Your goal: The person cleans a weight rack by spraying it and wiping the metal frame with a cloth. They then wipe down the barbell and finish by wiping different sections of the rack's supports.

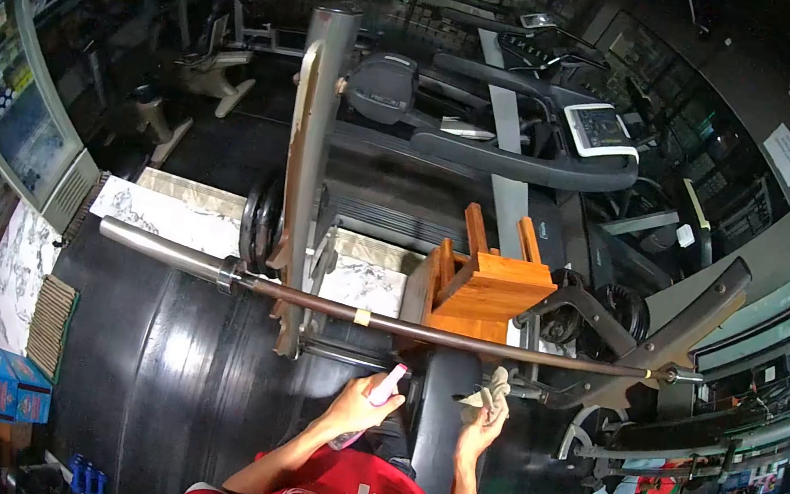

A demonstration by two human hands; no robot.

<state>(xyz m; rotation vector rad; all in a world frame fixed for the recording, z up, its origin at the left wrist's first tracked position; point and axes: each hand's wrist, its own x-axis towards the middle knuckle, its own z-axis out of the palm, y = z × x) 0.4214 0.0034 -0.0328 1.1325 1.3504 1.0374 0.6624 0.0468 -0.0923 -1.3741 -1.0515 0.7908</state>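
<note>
My left hand is closed around a spray bottle with a pink and white top. Most of the bottle's body is hidden by the fingers. My right hand grips a crumpled grey-beige cloth, which sticks up above the fingers. Between the two hands runs a black padded bench. Just beyond them a long barbell spans the rack from left to right, with no plates on its visible sleeve.
A wooden stool lies tipped behind the barbell. The rack's upright rises left of it, near black weight plates. Farther back is a treadmill. A blue box and a drinks fridge stand at left.
</note>
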